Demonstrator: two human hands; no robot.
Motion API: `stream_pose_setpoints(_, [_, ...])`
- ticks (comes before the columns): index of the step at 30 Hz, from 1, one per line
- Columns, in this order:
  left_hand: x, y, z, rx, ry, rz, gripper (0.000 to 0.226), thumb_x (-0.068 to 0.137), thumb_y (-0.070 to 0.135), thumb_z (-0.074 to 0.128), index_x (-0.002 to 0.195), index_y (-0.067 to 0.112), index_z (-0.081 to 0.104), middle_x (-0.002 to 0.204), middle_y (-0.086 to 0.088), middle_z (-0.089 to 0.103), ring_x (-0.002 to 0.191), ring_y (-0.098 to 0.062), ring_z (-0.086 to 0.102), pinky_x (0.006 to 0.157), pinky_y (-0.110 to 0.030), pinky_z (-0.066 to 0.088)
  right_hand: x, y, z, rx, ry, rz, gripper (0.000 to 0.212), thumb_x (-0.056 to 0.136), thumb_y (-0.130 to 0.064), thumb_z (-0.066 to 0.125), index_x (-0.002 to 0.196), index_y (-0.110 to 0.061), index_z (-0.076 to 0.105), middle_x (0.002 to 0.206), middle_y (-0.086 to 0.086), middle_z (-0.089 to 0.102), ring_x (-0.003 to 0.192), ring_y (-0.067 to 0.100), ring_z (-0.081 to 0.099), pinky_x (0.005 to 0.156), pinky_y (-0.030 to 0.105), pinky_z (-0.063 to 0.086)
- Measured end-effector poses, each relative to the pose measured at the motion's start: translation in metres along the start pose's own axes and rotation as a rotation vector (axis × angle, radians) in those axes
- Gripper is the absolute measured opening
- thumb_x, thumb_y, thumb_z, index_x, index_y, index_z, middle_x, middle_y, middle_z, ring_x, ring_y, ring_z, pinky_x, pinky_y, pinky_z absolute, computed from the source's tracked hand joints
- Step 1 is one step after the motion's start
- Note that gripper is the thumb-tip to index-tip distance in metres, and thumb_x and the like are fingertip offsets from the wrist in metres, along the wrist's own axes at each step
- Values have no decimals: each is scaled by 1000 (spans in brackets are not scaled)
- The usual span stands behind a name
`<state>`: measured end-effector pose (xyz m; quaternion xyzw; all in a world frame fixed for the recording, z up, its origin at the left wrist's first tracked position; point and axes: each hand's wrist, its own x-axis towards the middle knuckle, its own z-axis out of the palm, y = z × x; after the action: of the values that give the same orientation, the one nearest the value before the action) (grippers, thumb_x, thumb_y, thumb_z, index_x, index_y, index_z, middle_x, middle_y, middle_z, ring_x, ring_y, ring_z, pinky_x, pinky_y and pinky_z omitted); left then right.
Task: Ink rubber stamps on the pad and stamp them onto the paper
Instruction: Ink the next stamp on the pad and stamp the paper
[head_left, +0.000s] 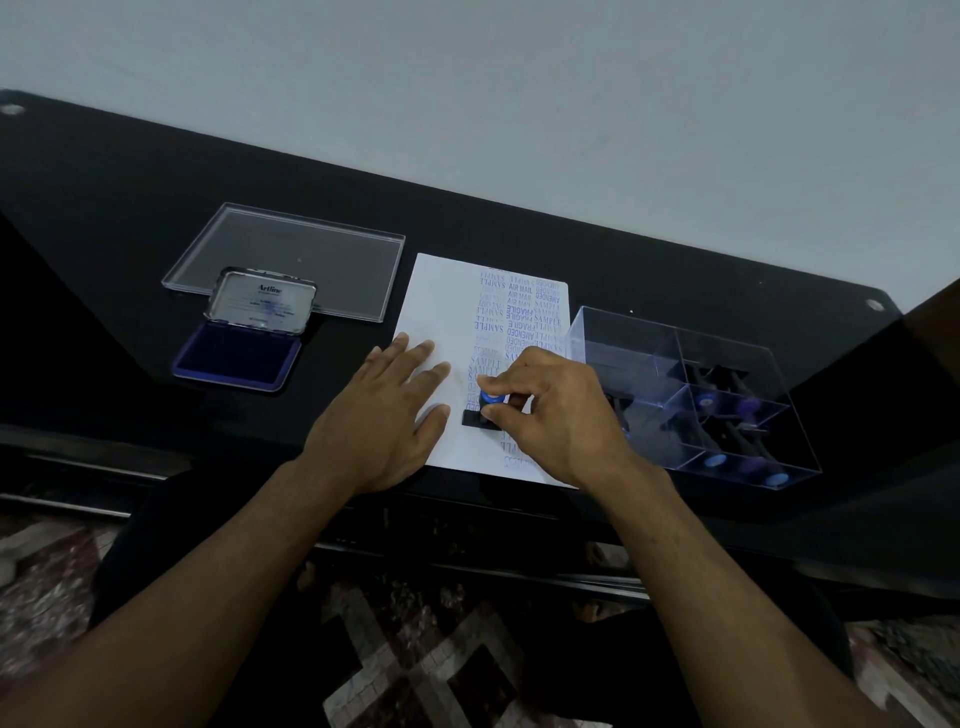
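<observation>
A white paper (447, 306) lies on the black table, its right half covered with rows of blue stamped words. My right hand (556, 410) pinches a black rubber stamp with a blue-topped handle (485, 408), whose base sits on the paper near its lower middle. My left hand (384, 415) lies flat with spread fingers on the paper's left part. The open ink pad (236, 356), blue inside with its lid up, sits at the left.
A clear plastic lid (291, 254) lies behind the ink pad. A clear compartment box (691, 384) with several more stamps stands right of the paper. The table's near edge (467, 499) runs just below my wrists; patterned floor shows beneath.
</observation>
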<state>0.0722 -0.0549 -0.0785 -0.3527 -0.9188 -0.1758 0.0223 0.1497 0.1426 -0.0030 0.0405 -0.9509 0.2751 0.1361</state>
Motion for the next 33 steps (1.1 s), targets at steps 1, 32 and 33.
stream_pose_setpoints(1, [0,0,0,-1,-1,1,67,98,55,21,154,21,38,165,-4,26,155,-22,10,125,-40,7,0,0,0,2,2,-1,22,80,-17,80,102,-13,78,88,0,67,70,15,63,71,25,53])
stream_pose_setpoints(32, [1,0,0,-1,-7,-7,69,97,56,19,154,22,38,165,-3,26,155,-22,10,125,-41,8,4,-3,0,9,-25,73,23,81,-19,79,105,-18,77,93,-7,67,72,7,61,75,16,50])
stream_pose_setpoints(33, [1,0,0,2,-8,-7,69,97,56,19,154,22,38,165,-3,25,155,-22,9,125,-40,8,4,-4,0,9,-25,73,23,81,-19,79,104,-18,77,93,-7,67,72,7,61,75,17,51])
